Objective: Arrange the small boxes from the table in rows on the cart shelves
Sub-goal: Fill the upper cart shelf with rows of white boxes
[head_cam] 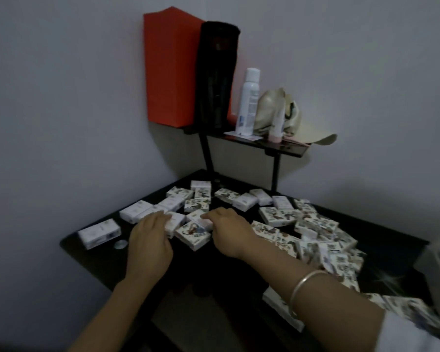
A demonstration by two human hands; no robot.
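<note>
On the black glossy table (104,252), between both hands, small white printed cardboard boxes (193,233) lie touching: the left hand (149,240) grips one, the right hand (229,232) pinches its right neighbour.

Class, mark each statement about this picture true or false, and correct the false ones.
1. Both the left hand and the right hand touch small boxes on the dark table. True.
2. The red paper bag lies flat on the table. False: it stands upright on the raised shelf.
3. A silver bangle circles the right wrist. True.
4. The white spray can stands left of the red paper bag. False: it stands to its right, beside a cream cap.
</note>
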